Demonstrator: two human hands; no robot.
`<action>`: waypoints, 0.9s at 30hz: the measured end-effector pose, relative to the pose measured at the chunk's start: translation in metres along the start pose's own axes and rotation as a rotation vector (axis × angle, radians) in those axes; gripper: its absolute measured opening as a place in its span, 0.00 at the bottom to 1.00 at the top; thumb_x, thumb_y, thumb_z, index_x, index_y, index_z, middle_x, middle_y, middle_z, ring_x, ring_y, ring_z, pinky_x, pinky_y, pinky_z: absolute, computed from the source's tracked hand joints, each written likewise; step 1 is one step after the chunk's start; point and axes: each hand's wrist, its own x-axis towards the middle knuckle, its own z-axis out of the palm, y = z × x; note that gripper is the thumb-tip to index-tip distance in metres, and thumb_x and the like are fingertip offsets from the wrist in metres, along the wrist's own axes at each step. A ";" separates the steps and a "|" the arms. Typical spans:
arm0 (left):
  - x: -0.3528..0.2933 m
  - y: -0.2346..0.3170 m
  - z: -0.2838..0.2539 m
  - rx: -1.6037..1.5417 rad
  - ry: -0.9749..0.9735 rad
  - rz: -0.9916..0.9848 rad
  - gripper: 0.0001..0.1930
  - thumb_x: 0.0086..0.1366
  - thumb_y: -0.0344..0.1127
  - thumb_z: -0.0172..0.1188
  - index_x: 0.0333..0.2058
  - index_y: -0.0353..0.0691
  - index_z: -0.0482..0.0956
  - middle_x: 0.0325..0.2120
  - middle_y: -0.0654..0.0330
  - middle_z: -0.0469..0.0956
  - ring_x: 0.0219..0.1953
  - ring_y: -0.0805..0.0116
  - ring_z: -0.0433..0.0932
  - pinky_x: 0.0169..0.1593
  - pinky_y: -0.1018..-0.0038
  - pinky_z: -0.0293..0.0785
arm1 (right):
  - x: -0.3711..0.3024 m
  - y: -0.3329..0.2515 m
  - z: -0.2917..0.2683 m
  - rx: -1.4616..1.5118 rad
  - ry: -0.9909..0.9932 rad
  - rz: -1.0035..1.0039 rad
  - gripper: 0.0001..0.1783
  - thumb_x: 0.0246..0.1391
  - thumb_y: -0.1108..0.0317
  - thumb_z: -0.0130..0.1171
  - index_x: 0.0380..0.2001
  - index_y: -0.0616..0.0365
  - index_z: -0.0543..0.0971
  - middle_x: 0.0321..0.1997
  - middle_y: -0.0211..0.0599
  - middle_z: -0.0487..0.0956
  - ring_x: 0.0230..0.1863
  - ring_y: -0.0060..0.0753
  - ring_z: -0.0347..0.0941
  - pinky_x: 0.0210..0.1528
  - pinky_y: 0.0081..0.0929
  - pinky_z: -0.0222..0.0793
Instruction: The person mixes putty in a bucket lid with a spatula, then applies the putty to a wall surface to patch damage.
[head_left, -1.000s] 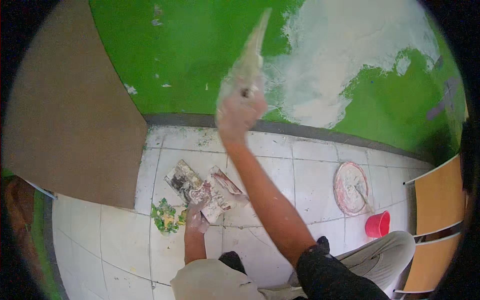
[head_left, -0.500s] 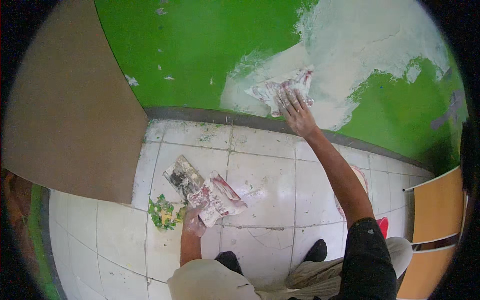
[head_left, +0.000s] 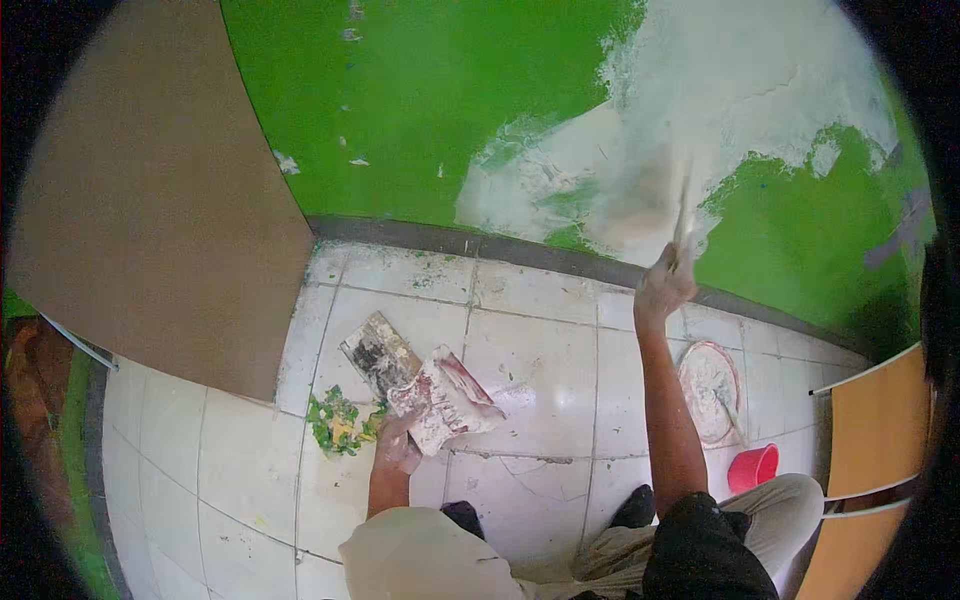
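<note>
My right hand [head_left: 664,288] is closed on a thin putty spreader [head_left: 684,215], seen nearly edge-on and blurred against the wall. White putty [head_left: 580,160] covers a broad patch of the green wall [head_left: 430,90] around it. Low on the left, my left hand [head_left: 399,450] grips a flat, reddish putty-smeared spreader [head_left: 452,405] by its near edge, with thick white putty on its face. Most of that hand's fingers are hidden beneath the spreader. Just beyond it, a flat board [head_left: 380,352] with dark and pale stains lies on the floor.
Green and yellow paint scraps [head_left: 343,422] are heaped beside the board on the tiled floor [head_left: 530,370]. To the right are a round basin [head_left: 700,352] of white putty with a tool in it, a red cup [head_left: 752,468] and an orange panel [head_left: 875,425]. A brown panel [head_left: 160,220] stands left.
My right hand has swung right and turned the spreader from flat on the wall to nearly edge-on. The putty basin and red cup show more fully. My left hand keeps its hold.
</note>
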 end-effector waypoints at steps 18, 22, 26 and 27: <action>0.048 -0.015 -0.023 -0.054 0.044 0.019 0.29 0.58 0.27 0.60 0.58 0.30 0.65 0.51 0.49 0.74 0.52 0.54 0.77 0.55 0.58 0.76 | -0.127 -0.012 0.117 0.065 -0.469 -0.473 0.36 0.31 0.86 0.54 0.51 0.54 0.79 0.60 0.45 0.73 0.71 0.50 0.55 0.69 0.59 0.49; 0.043 -0.009 -0.039 -0.009 0.108 0.041 0.30 0.57 0.27 0.61 0.58 0.29 0.64 0.52 0.48 0.74 0.53 0.53 0.76 0.56 0.57 0.76 | -0.098 -0.029 0.088 0.120 -0.360 -0.494 0.33 0.34 0.89 0.52 0.49 0.57 0.80 0.60 0.46 0.73 0.69 0.48 0.61 0.69 0.47 0.55; 0.049 -0.009 -0.023 -0.025 0.003 0.038 0.29 0.58 0.27 0.60 0.59 0.29 0.64 0.52 0.48 0.73 0.53 0.53 0.76 0.56 0.56 0.75 | -0.019 -0.065 0.080 0.191 -0.068 -0.386 0.32 0.37 0.90 0.50 0.49 0.57 0.81 0.59 0.45 0.75 0.67 0.43 0.64 0.68 0.43 0.56; 0.051 -0.016 -0.030 -0.038 0.012 0.043 0.29 0.58 0.27 0.59 0.59 0.29 0.63 0.53 0.48 0.73 0.54 0.52 0.75 0.57 0.55 0.75 | -0.013 -0.068 0.088 0.193 -0.067 -0.384 0.32 0.37 0.90 0.50 0.49 0.57 0.81 0.59 0.45 0.75 0.67 0.43 0.64 0.68 0.43 0.56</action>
